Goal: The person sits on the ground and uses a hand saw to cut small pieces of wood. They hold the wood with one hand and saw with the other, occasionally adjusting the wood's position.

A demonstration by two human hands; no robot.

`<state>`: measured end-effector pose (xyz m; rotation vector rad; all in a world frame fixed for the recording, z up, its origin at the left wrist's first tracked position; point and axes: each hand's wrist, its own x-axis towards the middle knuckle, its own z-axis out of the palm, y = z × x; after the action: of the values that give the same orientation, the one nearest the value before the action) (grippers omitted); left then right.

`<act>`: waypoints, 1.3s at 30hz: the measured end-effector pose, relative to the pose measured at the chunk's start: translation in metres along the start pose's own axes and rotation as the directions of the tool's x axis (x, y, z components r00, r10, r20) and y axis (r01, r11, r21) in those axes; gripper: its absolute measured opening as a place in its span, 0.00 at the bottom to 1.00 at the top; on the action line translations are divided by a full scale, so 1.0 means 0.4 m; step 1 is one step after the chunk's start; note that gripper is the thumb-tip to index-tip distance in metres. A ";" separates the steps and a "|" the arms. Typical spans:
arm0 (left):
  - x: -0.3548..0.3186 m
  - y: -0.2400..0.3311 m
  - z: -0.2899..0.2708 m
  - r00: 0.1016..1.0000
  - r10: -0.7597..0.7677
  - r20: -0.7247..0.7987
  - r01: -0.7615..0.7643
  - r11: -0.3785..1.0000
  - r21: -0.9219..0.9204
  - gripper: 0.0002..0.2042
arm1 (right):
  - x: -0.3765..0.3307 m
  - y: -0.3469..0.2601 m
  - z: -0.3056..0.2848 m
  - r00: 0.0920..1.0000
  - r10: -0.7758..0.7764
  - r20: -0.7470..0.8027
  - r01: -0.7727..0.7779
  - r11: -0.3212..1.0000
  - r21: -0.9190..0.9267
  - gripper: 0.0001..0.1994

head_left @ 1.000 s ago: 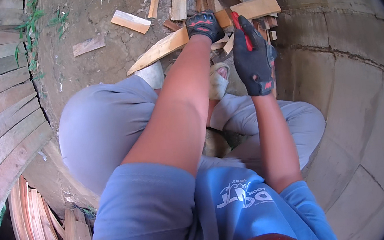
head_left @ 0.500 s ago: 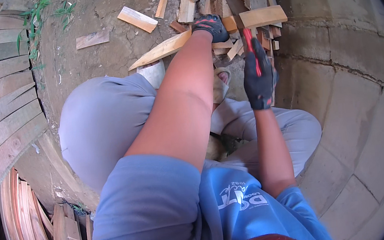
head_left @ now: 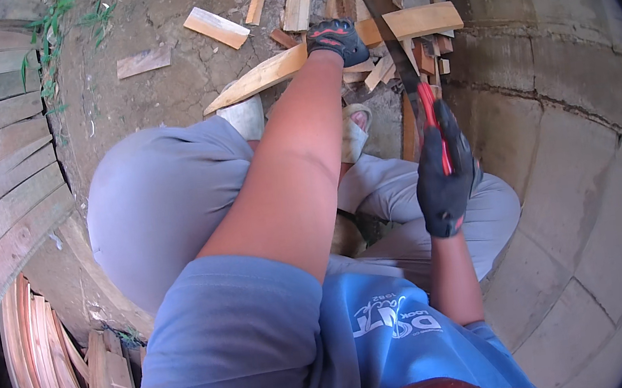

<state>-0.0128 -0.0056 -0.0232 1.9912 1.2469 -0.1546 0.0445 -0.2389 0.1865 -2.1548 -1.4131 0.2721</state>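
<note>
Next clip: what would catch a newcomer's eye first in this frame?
First, the long dark blade with a red handle, raised in the gloved right hand at centre right. Next, the pale wooden plank lying across the top of the frame, gripped by the gloved left hand at the end of an outstretched arm. Wood offcuts lie scattered on the dirt beyond, and curved wooden slats are stacked at lower left.

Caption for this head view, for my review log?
Gloved left hand steadies a long wooden plank; gloved right hand raises a machete.
</note>
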 end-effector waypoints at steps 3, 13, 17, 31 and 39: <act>-0.015 0.027 -0.007 0.999 0.033 0.028 -0.033 0.999 -0.002 0.29 | 0.101 0.023 0.054 0.999 0.045 0.014 -0.045 0.997 -0.061 0.19; -0.055 0.041 -0.020 0.998 -0.052 -0.043 0.052 0.999 -0.016 0.26 | 0.306 0.042 0.134 0.999 -0.030 0.041 0.034 0.995 -0.097 0.20; -0.082 0.075 -0.004 0.998 -0.046 -0.044 0.044 0.999 -0.032 0.25 | 0.330 0.055 0.091 0.988 0.081 0.130 -0.063 0.989 -0.131 0.21; -0.134 0.164 -0.183 0.982 0.056 0.182 -0.097 0.970 0.225 0.29 | 0.100 0.161 -0.146 0.998 -0.046 -0.046 0.060 0.925 0.374 0.17; -0.284 0.165 -0.535 0.980 -0.132 0.148 0.032 0.843 0.538 0.33 | 0.153 0.173 -0.361 0.959 -0.070 -0.275 0.174 0.911 0.374 0.17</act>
<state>-0.0778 0.0387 0.2151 2.3206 1.2625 -0.7869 0.1896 -0.2527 0.2767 -1.6959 -1.2185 0.2014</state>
